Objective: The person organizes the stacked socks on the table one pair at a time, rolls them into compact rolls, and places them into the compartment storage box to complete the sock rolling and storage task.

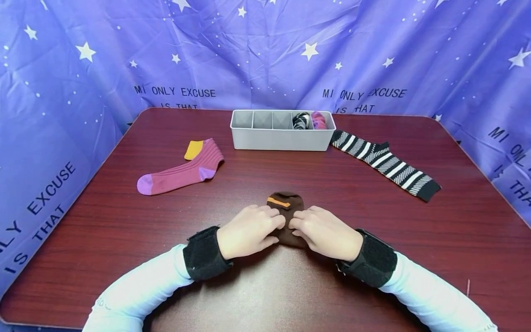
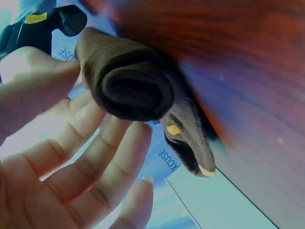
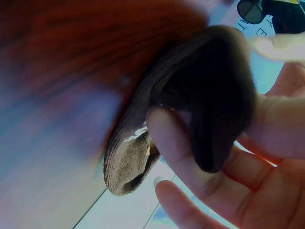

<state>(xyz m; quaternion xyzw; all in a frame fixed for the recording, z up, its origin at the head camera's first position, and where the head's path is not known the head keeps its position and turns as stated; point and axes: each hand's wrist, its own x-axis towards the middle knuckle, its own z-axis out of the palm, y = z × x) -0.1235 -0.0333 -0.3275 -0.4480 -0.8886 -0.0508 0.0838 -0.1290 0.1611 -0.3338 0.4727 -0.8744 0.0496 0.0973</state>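
A dark brown sock [image 1: 296, 201] with an orange stripe lies partly rolled near the middle of the table, between both hands. My left hand [image 1: 251, 230] grips its left side. In the left wrist view the roll's spiral end [image 2: 136, 93] shows, thumb on one side and fingers on the other. From the right, my right hand [image 1: 328, 233] pinches the same sock with bent fingers. The right wrist view shows the brown fabric [image 3: 224, 95] folded over into a dark opening, with one finger tucked under the fold and a looser flap [image 3: 126, 167] beyond.
At the back stands a grey divided box [image 1: 282, 140]; its two right compartments hold a rolled black-and-white sock [image 1: 301, 121] and a rolled pink sock [image 1: 318, 121]. A pink sock with purple toe [image 1: 178, 177] lies left, a striped black-and-white sock [image 1: 387, 163] right. A starry purple curtain [image 1: 265, 55] hangs behind.
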